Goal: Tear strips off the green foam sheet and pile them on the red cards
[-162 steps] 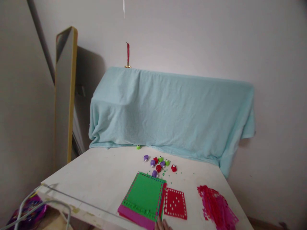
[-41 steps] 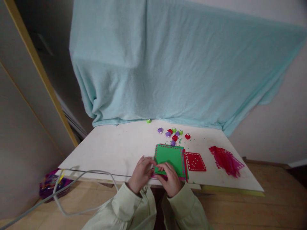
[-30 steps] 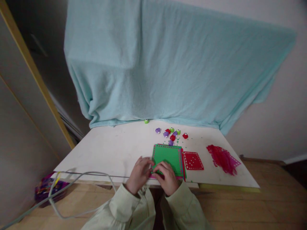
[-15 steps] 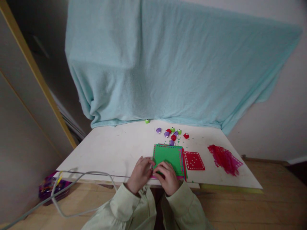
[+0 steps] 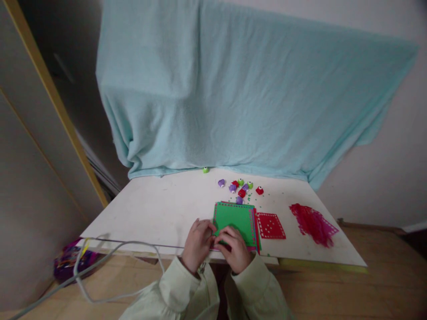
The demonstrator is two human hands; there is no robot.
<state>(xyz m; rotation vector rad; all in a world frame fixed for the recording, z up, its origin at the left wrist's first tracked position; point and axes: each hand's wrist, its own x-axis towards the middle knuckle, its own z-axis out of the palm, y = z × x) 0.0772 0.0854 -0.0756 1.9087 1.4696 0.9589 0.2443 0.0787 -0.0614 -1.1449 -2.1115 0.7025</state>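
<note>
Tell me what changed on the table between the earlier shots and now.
About five seconds back only some fingertips showed at the stack's near edge. Now both hands are on it: the left hand and right hand press the near edge of the green sheet. Over the last second they barely moved. The red punched square, the small punches and the red scraps stayed put.

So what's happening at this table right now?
A person in pale sleeves has both hands at the near edge of a stack of coloured sheets, green on top. The left hand and the right hand both finger that near edge. Beside the stack lies a red punched square, farther right a heap of red and pink paper, and behind it a cluster of small coloured punches on the white table.
</note>
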